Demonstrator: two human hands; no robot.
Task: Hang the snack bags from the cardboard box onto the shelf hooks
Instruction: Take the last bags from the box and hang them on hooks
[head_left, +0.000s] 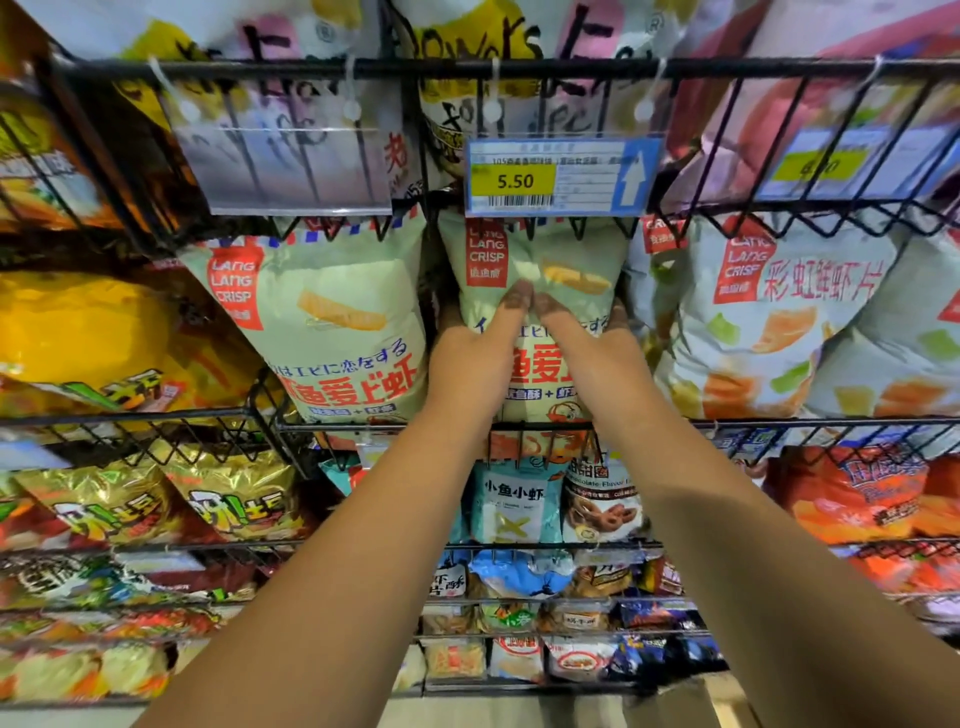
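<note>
Both hands grip the pale green, puffed plastic snack bag with a red "LANG LANG CRISP" label (524, 247). The left hand (467, 353) holds its left edge and the right hand (587, 353) its right edge. The two thumbs lie on the front of the bag, their tips almost meeting near a printed yellow crisp. The other fingers curl round the sides and behind the bag, so only their knuckles show.

The bag stands upright in the middle section of a black wire shelf rack (363, 428). Its top reaches up behind a blue and white price tag with a yellow "5.50" field (563, 176), which hangs from the wire above. Its lower part sits behind the front wire of the same tier.

Just to the left leans a second pale green bag of the same print (332, 322), tilted. To the right stand pale bags printed with coloured crisps and red characters (753, 322). Above the left-hand bag hangs a clear plastic tag holder (291, 166). Further left is a yellow bag (78, 332). Below the forearms, a light blue packet (511, 504) sits among other small packets on the lower tiers.
</note>
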